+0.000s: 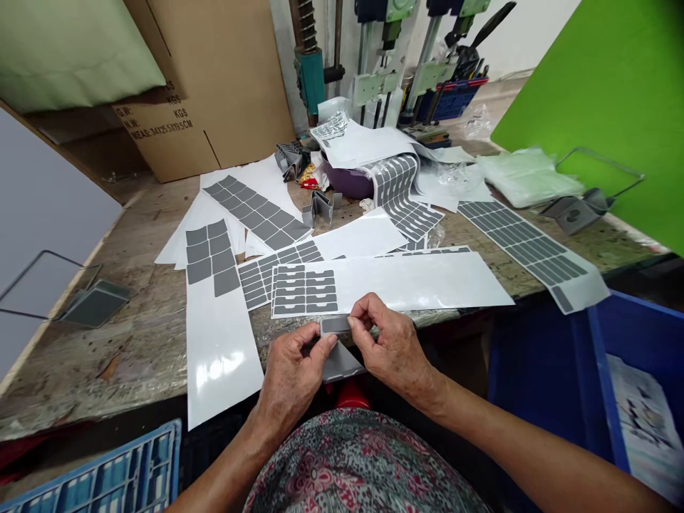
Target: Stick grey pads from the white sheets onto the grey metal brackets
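Observation:
At the table's front edge, my left hand [296, 374] grips a grey bent metal piece [340, 362] between thumb and fingers. A small dark grey sticker [335, 325] lies along the upper edge of that piece. My right hand [388, 347] pinches the sticker's right end between thumb and forefinger. Whether the whole sticker touches the metal cannot be made out. Just beyond my hands lies a white backing sheet [417, 281] with rows of notched grey stickers at its left end. Another backing sheet [221, 356], with larger grey stickers, hangs over the edge to the left.
More sticker sheets [526, 246] cover the wooden table [133, 342]. Grey metal brackets [320, 206] stand behind them, near presses [377, 85] and a cardboard box [224, 78]. Wire-handled brackets [577, 210] sit at right. Below are a blue bin [545, 370] and a blue crate [107, 474].

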Demonstrator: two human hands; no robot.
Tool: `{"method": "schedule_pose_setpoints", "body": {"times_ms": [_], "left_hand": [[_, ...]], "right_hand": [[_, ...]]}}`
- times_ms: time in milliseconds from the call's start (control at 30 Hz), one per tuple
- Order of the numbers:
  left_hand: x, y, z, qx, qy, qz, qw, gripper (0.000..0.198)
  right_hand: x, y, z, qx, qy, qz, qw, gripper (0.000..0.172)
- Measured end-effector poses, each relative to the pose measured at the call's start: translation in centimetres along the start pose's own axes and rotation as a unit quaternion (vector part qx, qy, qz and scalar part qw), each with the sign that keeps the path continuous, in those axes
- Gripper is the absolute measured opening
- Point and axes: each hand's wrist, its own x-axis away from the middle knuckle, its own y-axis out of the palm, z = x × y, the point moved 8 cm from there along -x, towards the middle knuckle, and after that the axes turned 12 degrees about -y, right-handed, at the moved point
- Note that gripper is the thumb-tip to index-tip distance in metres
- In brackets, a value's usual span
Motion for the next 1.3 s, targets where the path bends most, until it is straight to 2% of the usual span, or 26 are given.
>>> {"method": "schedule_pose_setpoints", "body": {"times_ms": [200,433,967,1067,1167,1300], "left_hand": [[0.0,-0.1,-0.2,-0.008,0.004,0.004,1.000,0.024],[0.0,0.0,-0.3,-0.017,0.005,-0.002,1.000,0.025],[0.4,0.3,-0.4,-0.017,-0.001,-0.016,1.000,0.026],[0.3,0.4,-0.7,-0.007,-0.015,-0.031,0.999,0.025],[0.2,0.6,-1.2,0.046,-0.044,-0.066,0.996,0.025],[0.2,0.9,-2.4,0.161,-0.110,-0.119,0.974,0.027]], "right_hand": [[0.2,0.5,0.3,0.034,0.013,-0.032,0.999,0.007],[0.2,0.7,0.6,0.022,0.028,-0.046,0.998,0.007],[0.5,0.7,1.0,-0.036,0.044,-0.031,0.998,0.008],[0.8,0.9,1.2,-0.062,0.071,-0.026,0.995,0.008],[1.7,1.3,2.2,-0.150,0.149,-0.018,0.977,0.007],[3.3,2.6,3.3,-0.342,0.229,0.016,0.911,0.019]]}}
